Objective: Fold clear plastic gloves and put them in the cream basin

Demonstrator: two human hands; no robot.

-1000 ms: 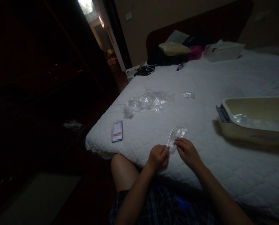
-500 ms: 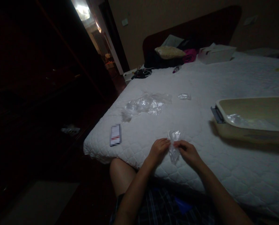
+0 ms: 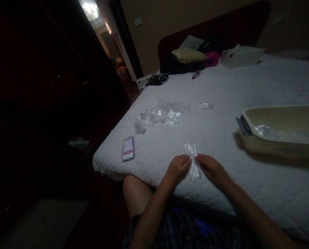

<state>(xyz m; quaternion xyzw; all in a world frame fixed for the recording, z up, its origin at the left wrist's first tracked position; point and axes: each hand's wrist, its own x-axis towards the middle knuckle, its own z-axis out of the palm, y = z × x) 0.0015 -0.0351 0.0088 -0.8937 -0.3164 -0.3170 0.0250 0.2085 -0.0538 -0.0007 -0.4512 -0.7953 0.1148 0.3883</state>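
Observation:
A clear plastic bag, folded into a narrow strip, lies at the near edge of the white quilted bed. My left hand pinches its left side near the middle, fingers pressed together. From the other side my right hand grips the bag with closed fingertips, close to the left ones. Farther up the bed, a loose spread of crumpled clear plastic bags lies flat. A small folded plastic bag sits apart to its right.
On the right stands a cream plastic bin with a grey latch and clear plastic inside. A phone-like item, blurred out, lies at left. Toward the headboard are a cushion, dark and pink cloth, and a white box.
The bag between my hands has become flatter and more strip-like. My right fingers have stretched across it, closer to my left fingertips. The view has shifted slightly.

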